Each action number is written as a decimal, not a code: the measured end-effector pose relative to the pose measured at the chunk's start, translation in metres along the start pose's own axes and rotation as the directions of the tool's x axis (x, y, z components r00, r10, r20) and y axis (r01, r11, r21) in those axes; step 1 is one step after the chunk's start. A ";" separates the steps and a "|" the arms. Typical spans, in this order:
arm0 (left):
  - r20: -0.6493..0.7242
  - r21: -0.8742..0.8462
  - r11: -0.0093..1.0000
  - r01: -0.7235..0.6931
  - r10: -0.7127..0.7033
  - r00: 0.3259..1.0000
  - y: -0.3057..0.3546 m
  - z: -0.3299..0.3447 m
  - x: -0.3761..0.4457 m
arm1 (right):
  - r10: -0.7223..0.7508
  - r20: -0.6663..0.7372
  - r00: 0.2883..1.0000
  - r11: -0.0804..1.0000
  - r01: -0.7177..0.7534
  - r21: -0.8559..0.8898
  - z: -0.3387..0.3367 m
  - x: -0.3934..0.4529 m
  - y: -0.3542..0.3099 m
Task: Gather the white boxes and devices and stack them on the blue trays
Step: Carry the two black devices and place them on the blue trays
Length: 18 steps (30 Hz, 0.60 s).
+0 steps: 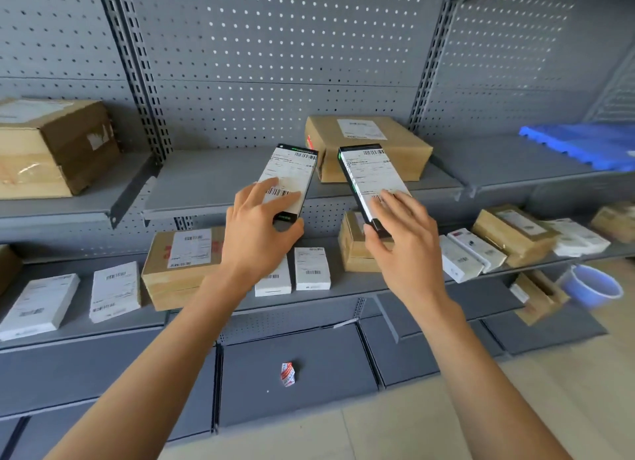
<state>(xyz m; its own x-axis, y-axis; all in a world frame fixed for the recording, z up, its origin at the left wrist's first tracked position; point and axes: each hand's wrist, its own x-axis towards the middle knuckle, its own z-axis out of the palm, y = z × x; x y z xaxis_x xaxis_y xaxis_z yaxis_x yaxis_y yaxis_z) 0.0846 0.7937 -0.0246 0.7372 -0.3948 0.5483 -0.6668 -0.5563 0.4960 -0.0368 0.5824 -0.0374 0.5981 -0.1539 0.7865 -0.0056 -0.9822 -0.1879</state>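
Both forearms reached forward and up toward the shelves [213, 184]. Left hand [256, 232] pinched a labelled box [288, 181] between spread fingers on top and thumb beneath. Right hand [403, 239] gripped a second box [372, 181] likewise, fingers together. Each box was tilted above the middle shelf; blue trays [584, 146] lay far right

The left hand [256, 225] holds a long box [288, 181] by its near end, thumb under, fingers on top. The box is black with a white label (it has barcodes) and tilts up and away. The right hand [402, 232] holds a second long box [372, 184] the same way. A blue tray [584, 146] lies far right of both grips, on the upper shelf.
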 end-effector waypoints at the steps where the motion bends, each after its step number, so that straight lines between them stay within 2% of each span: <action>1: 0.009 -0.006 1.000 -0.018 0.018 1.000 0.010 0.008 0.001 | 0.018 -0.008 1.000 1.000 -0.018 -0.016 -0.008 -0.004 0.010; 7: 0.060 -0.045 0.990 -0.131 0.133 0.989 0.081 0.067 0.011 | 0.093 -0.050 0.994 0.991 -0.097 -0.093 -0.063 -0.029 0.082; 18: 0.157 -0.134 0.953 -0.274 0.293 0.943 0.262 0.207 0.006 | 0.241 -0.098 0.966 0.930 -0.258 -0.261 -0.191 -0.096 0.245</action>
<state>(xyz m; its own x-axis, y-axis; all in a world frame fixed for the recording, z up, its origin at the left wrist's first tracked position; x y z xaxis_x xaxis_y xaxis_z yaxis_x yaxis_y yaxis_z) -0.0634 0.4939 -0.0306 0.5171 -0.6503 0.5565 -0.8514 -0.3239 0.4126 -0.2487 0.3354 -0.0467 0.4977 -0.3956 0.7719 -0.3685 -0.9021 -0.2247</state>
